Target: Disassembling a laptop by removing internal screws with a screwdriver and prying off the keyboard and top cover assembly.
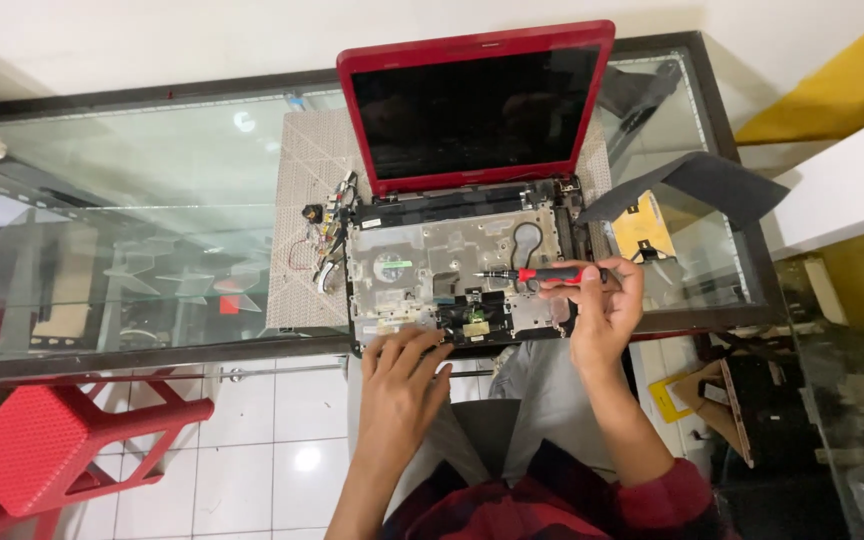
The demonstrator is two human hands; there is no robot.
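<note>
A red laptop (476, 100) stands open on a glass table (152, 180), its keyboard cover off and the grey inner frame (452, 255) bare. My right hand (597, 310) grips a screwdriver (537, 274) with a red and black handle, held level with its tip pointing left over the frame's middle. My left hand (402, 375) rests flat, fingers spread, on the laptop's front edge, holding nothing.
A woven mat (302, 220) lies under the laptop, with loose small parts and cables (327, 235) left of the base. A black panel (697, 185) and a yellowish part (642, 228) lie to the right. A red plastic stool (42, 450) stands on the tiled floor at left.
</note>
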